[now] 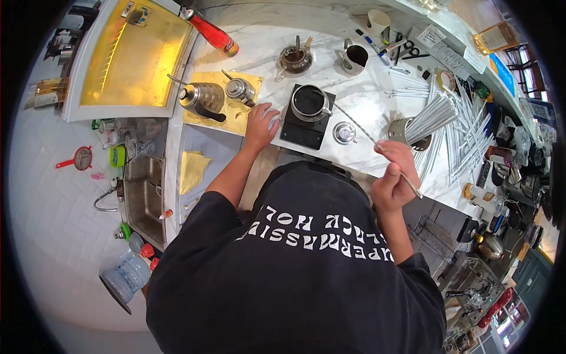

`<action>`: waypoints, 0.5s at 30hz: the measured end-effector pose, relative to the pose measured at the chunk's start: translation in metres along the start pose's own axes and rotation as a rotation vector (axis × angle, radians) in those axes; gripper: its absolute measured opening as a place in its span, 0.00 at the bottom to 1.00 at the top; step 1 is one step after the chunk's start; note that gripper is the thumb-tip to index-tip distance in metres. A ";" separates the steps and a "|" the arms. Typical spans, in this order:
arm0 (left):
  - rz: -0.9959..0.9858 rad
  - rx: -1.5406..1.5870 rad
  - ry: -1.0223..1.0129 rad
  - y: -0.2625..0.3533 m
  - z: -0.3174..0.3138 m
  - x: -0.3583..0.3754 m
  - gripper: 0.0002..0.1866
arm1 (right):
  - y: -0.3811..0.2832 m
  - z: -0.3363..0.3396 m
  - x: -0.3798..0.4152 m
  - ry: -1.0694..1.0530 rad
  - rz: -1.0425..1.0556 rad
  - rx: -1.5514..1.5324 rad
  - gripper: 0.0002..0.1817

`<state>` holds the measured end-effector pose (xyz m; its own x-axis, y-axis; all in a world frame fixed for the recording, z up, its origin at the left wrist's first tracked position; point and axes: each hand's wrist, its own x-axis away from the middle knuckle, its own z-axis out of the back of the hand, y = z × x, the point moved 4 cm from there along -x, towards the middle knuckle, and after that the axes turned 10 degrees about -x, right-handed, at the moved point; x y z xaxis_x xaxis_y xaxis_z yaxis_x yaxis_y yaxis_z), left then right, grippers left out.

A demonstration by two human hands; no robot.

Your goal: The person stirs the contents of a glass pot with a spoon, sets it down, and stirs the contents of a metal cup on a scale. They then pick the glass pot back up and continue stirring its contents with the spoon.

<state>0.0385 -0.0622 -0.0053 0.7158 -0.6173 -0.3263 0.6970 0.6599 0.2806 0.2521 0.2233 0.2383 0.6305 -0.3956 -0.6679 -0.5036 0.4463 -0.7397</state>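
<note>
My right hand (396, 174) is closed around a long twisted bar spoon (361, 128). One end of the spoon reaches toward a glass cup (309, 103) of dark liquid; whether it touches cannot be made out. The cup stands on a black scale (302, 137). Fingers loosely bent and somewhat apart, my left hand (261, 125) rests at the counter's edge, left of the scale, holding nothing. A small round metal lid (344, 133) lies between the scale and my right hand. Near my left hand, a gooseneck kettle (203, 100) and a small metal pot (240, 89) stand on a yellow cloth (230, 122).
Behind the scale stand a glass teapot (295, 61) and a steel pitcher (355, 58). A metal canister (404, 128) of wrapped straws and a loose straw pile (466, 133) lie right. A red bottle (213, 34) lies back left, near a yellow-lit cabinet (132, 56). A sink (144, 200) is left.
</note>
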 end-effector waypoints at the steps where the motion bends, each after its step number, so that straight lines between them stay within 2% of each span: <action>1: -0.013 0.008 -0.010 -0.002 0.000 -0.001 0.18 | -0.001 -0.007 0.004 -0.002 -0.029 0.005 0.11; 5: -0.047 -0.001 -0.039 -0.001 0.004 -0.004 0.19 | -0.004 -0.033 0.015 -0.060 -0.020 0.108 0.05; 15: -0.036 0.002 -0.131 -0.002 0.003 -0.006 0.26 | -0.014 -0.068 0.030 0.001 -0.143 0.329 0.05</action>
<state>0.0332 -0.0608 -0.0013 0.6895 -0.6916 -0.2151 0.7225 0.6354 0.2727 0.2374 0.1505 0.2233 0.6798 -0.4737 -0.5599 -0.1929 0.6210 -0.7597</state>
